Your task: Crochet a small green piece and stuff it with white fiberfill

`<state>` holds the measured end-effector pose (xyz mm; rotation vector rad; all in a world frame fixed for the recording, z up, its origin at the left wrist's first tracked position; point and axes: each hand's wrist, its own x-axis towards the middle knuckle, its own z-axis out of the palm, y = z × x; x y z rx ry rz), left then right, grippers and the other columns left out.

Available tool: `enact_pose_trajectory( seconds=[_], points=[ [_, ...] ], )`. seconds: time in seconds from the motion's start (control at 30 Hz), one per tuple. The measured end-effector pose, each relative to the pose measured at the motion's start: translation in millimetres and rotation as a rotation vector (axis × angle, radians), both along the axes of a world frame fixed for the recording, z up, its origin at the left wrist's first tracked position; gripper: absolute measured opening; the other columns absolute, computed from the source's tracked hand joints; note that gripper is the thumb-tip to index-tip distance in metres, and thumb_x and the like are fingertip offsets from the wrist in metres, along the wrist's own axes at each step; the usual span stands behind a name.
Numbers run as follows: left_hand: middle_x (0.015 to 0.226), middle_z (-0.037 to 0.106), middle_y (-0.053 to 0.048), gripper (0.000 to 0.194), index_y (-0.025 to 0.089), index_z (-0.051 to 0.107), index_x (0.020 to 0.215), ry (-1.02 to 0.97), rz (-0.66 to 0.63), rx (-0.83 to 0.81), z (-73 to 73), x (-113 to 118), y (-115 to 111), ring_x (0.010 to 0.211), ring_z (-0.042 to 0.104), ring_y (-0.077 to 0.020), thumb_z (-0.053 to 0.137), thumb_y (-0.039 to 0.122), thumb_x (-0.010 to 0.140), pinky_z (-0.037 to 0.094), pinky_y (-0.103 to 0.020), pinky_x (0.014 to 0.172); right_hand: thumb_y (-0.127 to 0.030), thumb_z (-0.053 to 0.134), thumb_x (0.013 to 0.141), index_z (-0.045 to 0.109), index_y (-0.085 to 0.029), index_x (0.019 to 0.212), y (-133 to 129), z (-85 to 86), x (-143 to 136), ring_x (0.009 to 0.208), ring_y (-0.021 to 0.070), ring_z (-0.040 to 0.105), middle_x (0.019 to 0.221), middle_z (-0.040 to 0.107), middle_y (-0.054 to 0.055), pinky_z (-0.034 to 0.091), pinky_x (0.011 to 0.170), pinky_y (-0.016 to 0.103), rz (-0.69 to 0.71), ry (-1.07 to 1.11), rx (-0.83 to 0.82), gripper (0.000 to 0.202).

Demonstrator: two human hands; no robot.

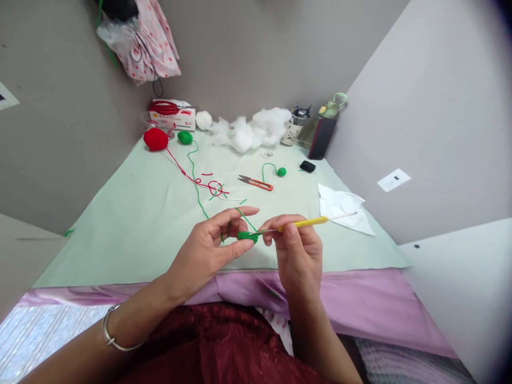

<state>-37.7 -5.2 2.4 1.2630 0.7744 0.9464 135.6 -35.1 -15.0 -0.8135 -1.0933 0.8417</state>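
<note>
My left hand [214,234] pinches a small green crochet piece [247,236] between thumb and fingers, over the near part of the table. Green yarn runs over its raised index finger and down to the piece. In my right hand [298,242] is a crochet hook [308,222] with a yellow handle, its fingers closed around the grip. The hook's thin metal tip meets the green piece at its upper edge. From the left hand the yarn leads back to a green yarn ball [185,137] at the far left.
Thread snips [256,183] lie mid-table near a small green crocheted ball [281,172]. Red yarn [156,139], white stuffing [250,130], a pen cup [293,130], a bottle [330,109] and a phone [322,138] line the back. White paper [344,208] lies right; yarn scraps [216,188] lie ahead.
</note>
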Motion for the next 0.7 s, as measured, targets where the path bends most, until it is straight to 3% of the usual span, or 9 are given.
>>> enact_pose_trajectory(
  seconds=[0.13,0.27,0.37,0.5,0.6,0.7],
  points=[
    [0.088,0.063,0.002,0.042,0.025,0.075,0.127,0.079,0.055,0.108,1.2,0.6,-1.0,0.090,0.062,-0.0143,0.077,0.018,0.086,0.050,-0.030,0.094,-0.028,0.057,0.106,0.076,-0.025,0.099,-4.1,-0.5,0.7,0.074,0.0129,0.064,0.090,0.076,0.001,0.053,0.069,0.029,-0.034,-0.122,0.065,0.021],
    [0.087,0.065,0.002,0.040,0.024,0.074,0.125,0.176,0.150,0.313,-0.6,2.0,-1.3,0.092,0.067,-0.0146,0.074,0.014,0.086,0.052,-0.031,0.098,-0.019,0.055,0.106,0.076,-0.025,0.104,-8.5,1.3,1.2,0.078,0.0139,0.066,0.093,0.076,0.002,0.054,0.071,0.031,-0.096,-0.308,0.171,0.022],
    [0.089,0.068,0.001,0.028,0.022,0.074,0.113,0.222,0.188,0.491,-3.9,3.4,0.2,0.099,0.070,-0.0156,0.069,0.010,0.088,0.052,-0.030,0.102,-0.013,0.054,0.104,0.074,-0.024,0.108,-10.2,3.1,2.8,0.086,0.0165,0.069,0.096,0.076,0.003,0.056,0.076,0.033,-0.108,-0.431,0.251,0.023],
    [0.087,0.067,0.001,0.028,0.022,0.073,0.111,0.262,0.238,0.667,-7.6,4.6,2.6,0.102,0.071,-0.0172,0.067,0.007,0.089,0.053,-0.030,0.098,-0.009,0.053,0.102,0.071,-0.023,0.111,-9.9,3.9,2.6,0.090,0.0191,0.072,0.097,0.077,0.006,0.058,0.078,0.036,-0.175,-0.632,0.352,0.024],
    [0.083,0.062,0.001,0.028,0.023,0.076,0.113,0.251,0.239,0.625,-5.6,4.2,1.0,0.101,0.070,-0.0187,0.068,0.009,0.090,0.053,-0.030,0.095,-0.011,0.057,0.100,0.070,-0.025,0.120,-9.8,-3.4,0.4,0.089,0.0208,0.074,0.100,0.079,0.008,0.062,0.075,0.037,-0.267,-0.806,0.447,0.028],
    [0.085,0.063,0.000,0.029,0.023,0.077,0.120,0.159,0.189,0.400,-0.8,3.3,-3.0,0.100,0.067,-0.0193,0.074,0.020,0.091,0.050,-0.032,0.099,-0.014,0.065,0.096,0.070,-0.033,0.131,-11.7,-19.7,0.3,0.094,0.0239,0.075,0.113,0.079,0.009,0.065,0.074,0.039,-0.394,-0.896,0.512,0.040]
  ],
)
